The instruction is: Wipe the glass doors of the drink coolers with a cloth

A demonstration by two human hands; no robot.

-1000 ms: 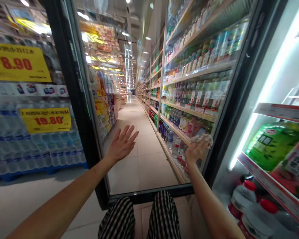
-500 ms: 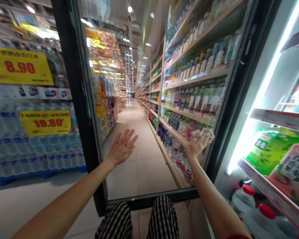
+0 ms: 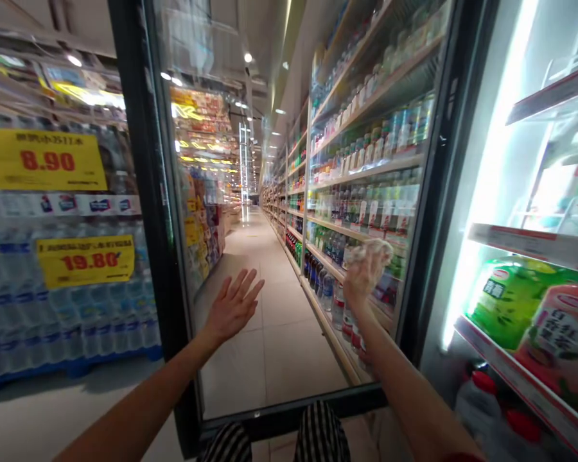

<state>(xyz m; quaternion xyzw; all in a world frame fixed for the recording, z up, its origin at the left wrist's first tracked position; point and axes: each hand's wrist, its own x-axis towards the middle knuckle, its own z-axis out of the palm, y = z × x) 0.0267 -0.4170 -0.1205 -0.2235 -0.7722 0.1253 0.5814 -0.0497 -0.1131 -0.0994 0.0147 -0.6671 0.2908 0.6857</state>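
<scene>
Head view, and we've got both arms stretched out towards the tall glass pane (image 3: 264, 282) of a black-framed door, standing open in front of us! Out on our left side, the left hand (image 3: 234, 308) is open, fingers fanned and palm towards the glass; whether the skin actually meets the pane, we can't tell. Over on the right, the right hand (image 3: 361, 276) is up near the far side of that pane, and it has the pale, crumpled cloth (image 3: 379, 251) gripped, the bunched fabric showing above and beyond the fingers, a touch blurred. That's where our cloth is: at the right part of the glass, just inside the black frame (image 3: 426, 212), higher than the left hand. Shelves of bottles and a long pale aisle show in the glass behind both hands. Down below, our knees in checked trousers (image 3: 320, 433) sit close to the bottom edge of the door. To the right, what a bright cabinet: a green bottle (image 3: 515, 301) and a pink bottle (image 3: 563, 340) stand side by side on a shelf, with red-capped bottles (image 3: 479, 398) beneath. And to the left, beyond the frame, stacked packs of bottled water (image 3: 67, 327) sit under two yellow price signs (image 3: 48, 160), reading 8.90 and 19.80.
</scene>
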